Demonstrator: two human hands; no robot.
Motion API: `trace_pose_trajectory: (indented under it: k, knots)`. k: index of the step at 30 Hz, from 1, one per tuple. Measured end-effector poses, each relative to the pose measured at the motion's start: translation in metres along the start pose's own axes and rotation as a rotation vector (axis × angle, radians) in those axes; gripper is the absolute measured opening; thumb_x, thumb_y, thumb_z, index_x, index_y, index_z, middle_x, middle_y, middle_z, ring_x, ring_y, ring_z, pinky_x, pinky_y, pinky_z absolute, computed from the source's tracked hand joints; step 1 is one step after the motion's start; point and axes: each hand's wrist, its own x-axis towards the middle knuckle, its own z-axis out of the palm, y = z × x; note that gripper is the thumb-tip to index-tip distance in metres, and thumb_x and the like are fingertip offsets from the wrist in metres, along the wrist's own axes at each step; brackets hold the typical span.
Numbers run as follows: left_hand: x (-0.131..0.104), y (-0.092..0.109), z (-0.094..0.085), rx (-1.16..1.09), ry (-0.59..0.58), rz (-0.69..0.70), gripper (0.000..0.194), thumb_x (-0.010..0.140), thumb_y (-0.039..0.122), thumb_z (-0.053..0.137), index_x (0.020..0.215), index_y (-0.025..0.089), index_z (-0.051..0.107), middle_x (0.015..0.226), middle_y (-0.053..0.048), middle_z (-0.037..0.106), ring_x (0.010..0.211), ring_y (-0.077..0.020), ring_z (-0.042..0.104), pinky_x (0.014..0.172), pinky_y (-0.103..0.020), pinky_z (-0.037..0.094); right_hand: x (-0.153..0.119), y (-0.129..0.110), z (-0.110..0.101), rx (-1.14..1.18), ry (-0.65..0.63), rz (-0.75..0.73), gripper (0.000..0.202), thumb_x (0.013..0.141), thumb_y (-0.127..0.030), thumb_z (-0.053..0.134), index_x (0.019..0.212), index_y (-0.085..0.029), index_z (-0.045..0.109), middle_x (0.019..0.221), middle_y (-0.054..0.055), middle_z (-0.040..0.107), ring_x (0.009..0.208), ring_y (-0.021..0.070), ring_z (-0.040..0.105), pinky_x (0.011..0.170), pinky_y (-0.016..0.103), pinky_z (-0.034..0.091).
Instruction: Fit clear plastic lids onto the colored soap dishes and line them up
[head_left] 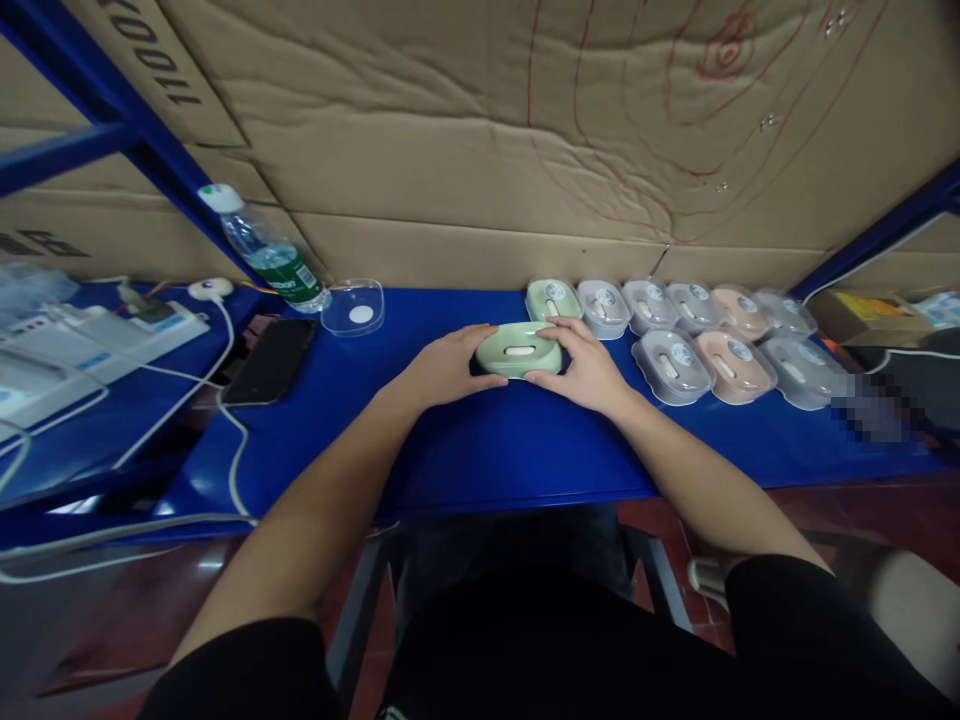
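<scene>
A light green oval dish (491, 352) with a white piece in its middle sits low over the blue table. My left hand (454, 368) wraps its left end, thumb at the front and fingers behind. At the right end my right hand (586, 368) grips it the same way, with fingertips over the back rim. A clear lid (352, 308) with a round white sticker lies to the left, near the bottle. Covered dishes in green (553, 300), grey (671, 368) and peach (736, 368) stand to the right in two rows.
A water bottle (285, 265) leans at the back left, with a black phone (271, 362) in front of it. Cables and a white power strip (172, 330) lie farther left. Cardboard (420, 180) lines the back; an open box (870, 318) is at far right.
</scene>
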Motion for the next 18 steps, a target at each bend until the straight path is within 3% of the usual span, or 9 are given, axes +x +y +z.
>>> trace_pose_trajectory:
  k: [8,13,16,18]
  knots:
    - [0.001,-0.005,-0.004,-0.051,-0.042,-0.037,0.091,0.08,0.064,0.079,0.157,0.024,0.05,0.16,-0.011,0.054,0.147,-0.0331,0.051,0.124,-0.047,0.039,0.002,0.012,0.004,0.026,-0.055,-0.09,0.086,0.079,-0.072,0.078,0.148,-0.026,0.056,0.158,0.016,0.05,0.146,0.0394,0.05,0.121,0.06,0.042]
    - [0.003,-0.015,-0.005,-0.096,-0.007,-0.029,0.081,0.085,0.065,0.072,0.152,0.021,0.056,0.153,-0.013,0.061,0.138,-0.0329,0.059,0.118,-0.046,0.045,0.002,0.015,0.004,0.046,-0.125,-0.109,0.094,0.078,-0.062,0.084,0.156,-0.027,0.047,0.163,0.017,0.043,0.151,0.0411,0.043,0.122,0.062,0.04]
    - [0.003,-0.019,-0.006,-0.108,0.033,-0.031,0.073,0.088,0.068,0.067,0.142,0.019,0.063,0.143,-0.013,0.068,0.124,-0.0314,0.068,0.107,-0.042,0.051,0.001,0.013,0.008,0.058,-0.163,-0.08,0.112,0.073,-0.054,0.09,0.165,-0.03,0.032,0.169,0.016,0.033,0.155,0.0441,0.036,0.122,0.066,0.039]
    - [0.004,-0.02,-0.008,-0.107,0.042,-0.043,0.063,0.091,0.068,0.062,0.131,0.02,0.069,0.127,-0.011,0.076,0.103,-0.0267,0.073,0.092,-0.038,0.054,0.0,0.012,0.01,0.066,-0.169,-0.06,0.124,0.071,-0.051,0.092,0.169,-0.032,0.018,0.173,0.015,0.025,0.157,0.0454,0.031,0.122,0.068,0.038]
